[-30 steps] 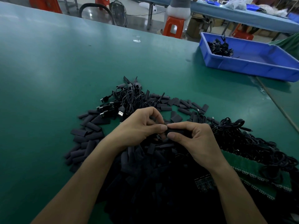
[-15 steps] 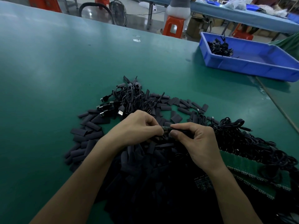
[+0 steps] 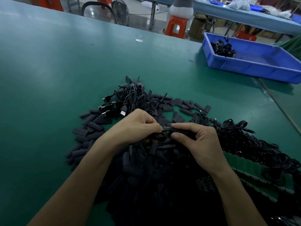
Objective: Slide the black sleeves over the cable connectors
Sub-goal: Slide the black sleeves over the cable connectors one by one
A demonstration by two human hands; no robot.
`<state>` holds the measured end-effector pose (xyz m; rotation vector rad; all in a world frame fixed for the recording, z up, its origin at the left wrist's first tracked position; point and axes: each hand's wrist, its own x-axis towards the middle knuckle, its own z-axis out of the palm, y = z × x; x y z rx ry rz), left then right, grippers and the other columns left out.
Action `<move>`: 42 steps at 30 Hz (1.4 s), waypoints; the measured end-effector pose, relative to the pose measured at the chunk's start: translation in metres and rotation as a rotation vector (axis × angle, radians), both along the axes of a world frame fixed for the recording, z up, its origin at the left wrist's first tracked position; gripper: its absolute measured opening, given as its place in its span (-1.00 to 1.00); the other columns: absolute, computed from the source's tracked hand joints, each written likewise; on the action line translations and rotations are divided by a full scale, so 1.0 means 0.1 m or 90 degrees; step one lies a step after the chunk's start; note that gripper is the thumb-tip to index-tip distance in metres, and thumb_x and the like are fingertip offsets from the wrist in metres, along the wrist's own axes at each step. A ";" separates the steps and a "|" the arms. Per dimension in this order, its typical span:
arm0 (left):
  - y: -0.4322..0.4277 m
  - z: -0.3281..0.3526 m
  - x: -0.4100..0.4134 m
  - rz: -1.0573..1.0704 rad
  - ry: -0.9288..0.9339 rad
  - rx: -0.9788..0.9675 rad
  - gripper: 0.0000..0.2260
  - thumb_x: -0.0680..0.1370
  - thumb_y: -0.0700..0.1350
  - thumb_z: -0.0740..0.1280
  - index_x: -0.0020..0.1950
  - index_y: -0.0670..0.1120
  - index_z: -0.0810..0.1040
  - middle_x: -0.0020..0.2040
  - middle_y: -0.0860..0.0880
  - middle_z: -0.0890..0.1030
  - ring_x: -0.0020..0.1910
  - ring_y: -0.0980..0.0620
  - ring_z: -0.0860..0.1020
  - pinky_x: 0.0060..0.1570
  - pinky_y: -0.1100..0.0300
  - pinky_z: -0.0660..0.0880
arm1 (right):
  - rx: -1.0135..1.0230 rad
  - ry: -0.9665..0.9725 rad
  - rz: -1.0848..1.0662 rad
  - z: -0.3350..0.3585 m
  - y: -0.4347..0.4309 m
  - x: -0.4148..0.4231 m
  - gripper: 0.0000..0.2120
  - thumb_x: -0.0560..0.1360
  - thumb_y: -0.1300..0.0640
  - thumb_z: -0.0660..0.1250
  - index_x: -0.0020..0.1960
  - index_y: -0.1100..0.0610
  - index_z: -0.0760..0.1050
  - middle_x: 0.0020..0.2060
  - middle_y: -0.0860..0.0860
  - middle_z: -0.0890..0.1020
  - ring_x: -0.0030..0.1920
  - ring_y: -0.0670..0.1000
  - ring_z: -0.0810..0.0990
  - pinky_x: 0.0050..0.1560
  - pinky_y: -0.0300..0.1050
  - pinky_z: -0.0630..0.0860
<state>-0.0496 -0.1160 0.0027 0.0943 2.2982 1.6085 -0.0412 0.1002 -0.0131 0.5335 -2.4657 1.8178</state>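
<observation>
Above a big heap of flat black sleeves [image 3: 91, 126], my left hand [image 3: 138, 126] pinches a cable whose small connector board [image 3: 166, 128] sticks out between my two hands. My right hand [image 3: 197, 141] holds a black sleeve [image 3: 179, 130] between thumb and forefinger, its open end right at the connector. A tangle of black cables with USB plugs [image 3: 130, 101] lies just beyond my hands. More coiled cables [image 3: 247, 144] pile up to the right. Part of the held cable is hidden under my left fingers.
A blue bin [image 3: 254, 69] holding a few black cables stands at the far right of the green table [image 3: 57, 70]. Green circuit-board strips [image 3: 254, 175] lie at the right under the cable pile. Orange stools and another bench stand beyond the table's far edge.
My hands have drawn slightly apart, so the small connector board now shows between them. My right hand's grip on the sleeve has shifted a little to the right.
</observation>
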 end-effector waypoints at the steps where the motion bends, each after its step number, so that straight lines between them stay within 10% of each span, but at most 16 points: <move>1: 0.00 0.00 0.00 -0.001 0.001 0.003 -0.75 0.57 -0.08 0.40 -0.29 -0.13 0.68 -0.38 -0.07 0.67 -0.47 0.10 0.53 -0.49 0.36 0.39 | 0.000 0.005 0.002 0.00 0.00 0.00 -0.77 0.35 0.01 0.52 0.01 -0.14 0.71 -0.10 -0.15 0.74 -0.08 -0.10 0.72 -0.09 -0.27 0.62; 15: -0.01 0.05 0.02 -0.083 -0.025 -0.004 -0.86 0.45 -0.17 0.51 -0.04 -0.07 0.64 -0.31 -0.02 0.67 -0.33 0.08 0.56 -0.21 0.16 0.44 | 0.053 0.034 -0.029 -0.06 0.00 0.00 -0.82 0.37 -0.05 0.47 -0.03 -0.12 0.68 -0.15 -0.19 0.73 -0.13 -0.14 0.71 -0.08 -0.22 0.63; 26: 0.00 -0.01 0.00 0.001 0.092 -0.098 -0.89 0.49 0.01 0.50 -0.21 0.02 0.71 -0.31 -0.02 0.70 -0.37 0.11 0.56 -0.29 0.19 0.50 | 0.053 0.062 -0.057 -0.08 -0.02 0.02 -0.86 0.42 -0.01 0.47 -0.03 -0.17 0.65 -0.18 -0.20 0.72 -0.15 -0.14 0.71 -0.08 -0.15 0.64; 34: 0.01 -0.01 0.01 -0.056 0.181 -0.142 -0.88 0.57 -0.02 0.44 -0.17 0.08 0.69 -0.34 0.20 0.64 -0.40 0.32 0.51 -0.38 0.48 0.33 | 0.035 0.027 -0.013 -0.07 -0.01 0.01 -0.76 0.36 -0.02 0.49 0.03 -0.10 0.68 -0.12 -0.17 0.74 -0.11 -0.12 0.72 -0.08 -0.22 0.63; 42: 0.01 -0.05 -0.02 -0.059 0.125 -0.068 -0.91 0.54 -0.03 0.46 -0.15 0.02 0.71 -0.23 -0.02 0.71 -0.29 0.12 0.56 -0.19 0.06 0.54 | 0.029 0.080 -0.042 -0.07 -0.04 0.04 -0.85 0.42 0.04 0.46 -0.02 -0.10 0.67 -0.13 -0.20 0.73 -0.11 -0.17 0.70 -0.08 -0.31 0.58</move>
